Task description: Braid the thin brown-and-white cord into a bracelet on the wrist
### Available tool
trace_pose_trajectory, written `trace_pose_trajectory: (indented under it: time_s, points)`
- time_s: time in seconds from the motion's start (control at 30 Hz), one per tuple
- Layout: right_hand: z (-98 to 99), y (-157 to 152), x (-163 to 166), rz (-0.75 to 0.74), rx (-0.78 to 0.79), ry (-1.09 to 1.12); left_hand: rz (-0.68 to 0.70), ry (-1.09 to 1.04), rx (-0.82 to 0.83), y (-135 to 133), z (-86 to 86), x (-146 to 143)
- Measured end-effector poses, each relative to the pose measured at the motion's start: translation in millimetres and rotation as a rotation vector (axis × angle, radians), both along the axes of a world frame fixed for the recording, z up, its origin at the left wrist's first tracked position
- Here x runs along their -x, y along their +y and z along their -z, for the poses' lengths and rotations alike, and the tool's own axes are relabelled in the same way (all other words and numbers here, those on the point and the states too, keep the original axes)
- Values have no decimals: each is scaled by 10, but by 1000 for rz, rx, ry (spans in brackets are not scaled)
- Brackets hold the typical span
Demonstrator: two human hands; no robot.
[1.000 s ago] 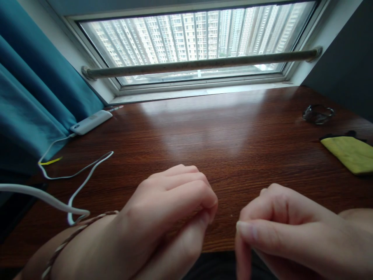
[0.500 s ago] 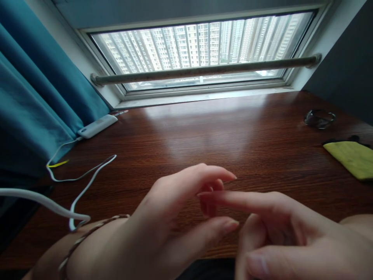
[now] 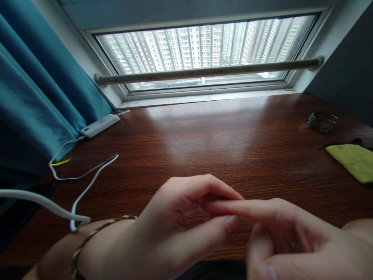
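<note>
Near the table's [image 3: 204,132] front edge, the right hand's [image 3: 294,237] outstretched forefinger is pinched by the left hand's [image 3: 175,225] fingertips; nothing else is held. A light, steady grip is advised.

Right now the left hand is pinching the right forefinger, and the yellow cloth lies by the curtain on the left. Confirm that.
Not quite. The left hand does grip the right forefinger, but the head view shows the yellow cloth at the desk's right edge, far from the curtain.
</note>
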State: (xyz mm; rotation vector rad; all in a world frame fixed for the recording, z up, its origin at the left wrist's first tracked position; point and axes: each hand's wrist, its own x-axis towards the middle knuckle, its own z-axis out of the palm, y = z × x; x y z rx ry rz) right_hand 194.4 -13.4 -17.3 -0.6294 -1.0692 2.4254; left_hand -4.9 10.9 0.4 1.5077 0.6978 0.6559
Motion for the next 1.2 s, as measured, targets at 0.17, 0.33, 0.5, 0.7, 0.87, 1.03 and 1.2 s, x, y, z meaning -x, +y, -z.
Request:
trace_pose_trajectory:
  time_s: [0.17, 0.33, 0.5, 0.7, 0.87, 1.03, 1.2]
  points:
    - [-11, 6, -6, -20, 20, 1, 23, -34, 154, -14, 28, 5]
    - [38, -39, 13, 8, 4, 5, 54, -16, 249, 7, 31, 9]
    - [38, -58, 51, 22, -23, -41, 6, -1, 207, 42, -1, -37]
    - [1, 52, 62, -114, 13, -78, -26, 18, 152, 38, -15, -9]
    - [94, -8, 12, -101, -6, -1, -7, 4, 195, 47, -31, -4]
    - [92, 11, -10, -175, -49, -3, -3, -23, 225, 48, -40, -9]
    - [77, 67, 4, -192, -52, -8, -12, -24, 245, 47, -45, -14]
